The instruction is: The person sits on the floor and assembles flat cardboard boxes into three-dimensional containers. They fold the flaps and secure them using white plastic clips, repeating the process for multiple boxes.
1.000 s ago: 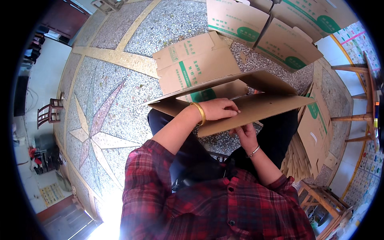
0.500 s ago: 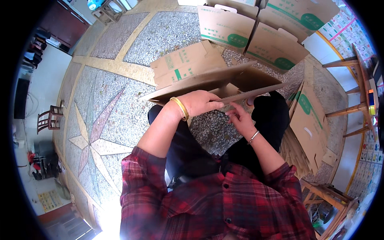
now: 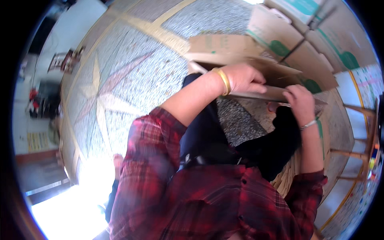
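Note:
An open brown cardboard box (image 3: 276,94) stands on the floor in front of my knees, its near wall toward me. My left hand (image 3: 245,78), with a gold bangle at the wrist, is closed on the top edge of that wall. Farther right along the same edge, my right hand (image 3: 301,102) has its fingers bent over the cardboard, a thin bracelet at its wrist. Motion blurs both hands a little. Beyond the box's far side a printed cardboard flap (image 3: 224,45) lies outward. The box's bottom is mostly hidden.
Several printed cartons (image 3: 276,34) stand at the back right. A pile of flat cardboard (image 3: 289,176) lies by my right leg, near a wooden stool (image 3: 360,154). A small chair (image 3: 62,62) is at the far left. Bright light fills the doorway (image 3: 72,212) at lower left.
My right hand has moved rightward, from loose fingers near the edge to a grip on it. The view has swung, so the box and both hands appear farther right.

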A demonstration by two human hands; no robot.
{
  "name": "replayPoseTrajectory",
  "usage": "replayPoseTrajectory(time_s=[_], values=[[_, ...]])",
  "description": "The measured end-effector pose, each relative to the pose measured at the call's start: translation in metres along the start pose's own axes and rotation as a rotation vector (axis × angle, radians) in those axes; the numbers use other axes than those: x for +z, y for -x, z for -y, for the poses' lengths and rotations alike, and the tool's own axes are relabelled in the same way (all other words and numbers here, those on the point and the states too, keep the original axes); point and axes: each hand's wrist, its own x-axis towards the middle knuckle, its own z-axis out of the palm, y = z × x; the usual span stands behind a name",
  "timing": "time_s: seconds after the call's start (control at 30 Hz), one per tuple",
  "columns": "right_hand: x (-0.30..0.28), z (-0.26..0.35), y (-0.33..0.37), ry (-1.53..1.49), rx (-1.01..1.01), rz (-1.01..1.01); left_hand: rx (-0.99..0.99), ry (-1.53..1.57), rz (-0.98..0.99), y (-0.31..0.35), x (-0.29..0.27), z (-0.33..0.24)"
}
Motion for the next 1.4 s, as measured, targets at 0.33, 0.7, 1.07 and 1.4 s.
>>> replayPoseTrajectory(time_s=[0.33,0.7,1.07,1.4], values=[[0.012,0.004,-0.009,-0.033,0.150,0.100,-0.809,0.636,-0.836,0.240,-0.004,0.155],[0.021,-0.015,0.014,-0.036,0.273,0.208,-1.229,1.105,-0.339,0.308,0.252,0.235],[0.027,-0.011,0.009,0.117,0.243,0.197,-1.860,0.112,-0.540,0.382,0.319,0.276],[0.028,-0.004,0.009,0.123,0.203,0.228,-1.603,0.336,-0.278,0.373,0.317,0.299]])
